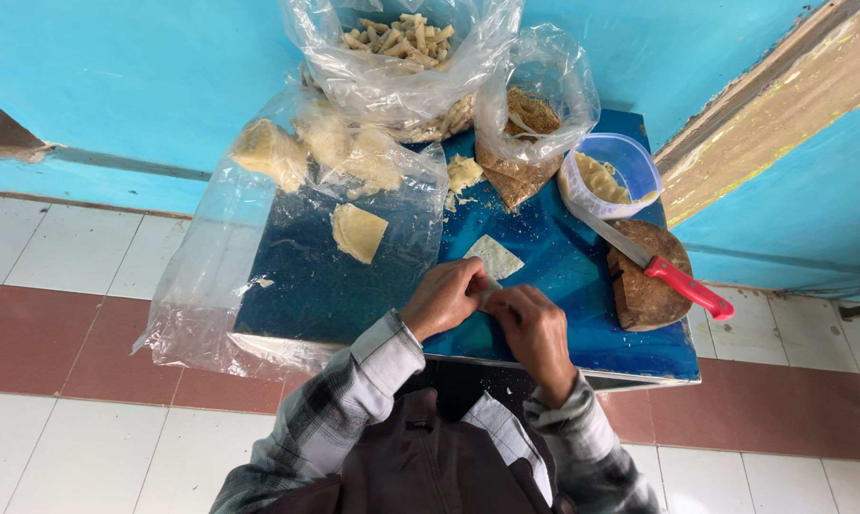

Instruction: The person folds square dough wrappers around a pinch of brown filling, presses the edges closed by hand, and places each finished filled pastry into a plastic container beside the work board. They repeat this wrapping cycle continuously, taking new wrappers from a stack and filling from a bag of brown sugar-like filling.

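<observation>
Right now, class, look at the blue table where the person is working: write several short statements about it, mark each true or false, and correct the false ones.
1. The red-handled knife lies on the round wooden board. True.
2. Both hands, left hand and right hand, pinch one small pale wrapper piece between the fingers. True.
3. The clear plastic tub sits on the floor tiles. False: it stands on the blue table.
4. The knife is in the right hand. False: no hand touches it.
</observation>
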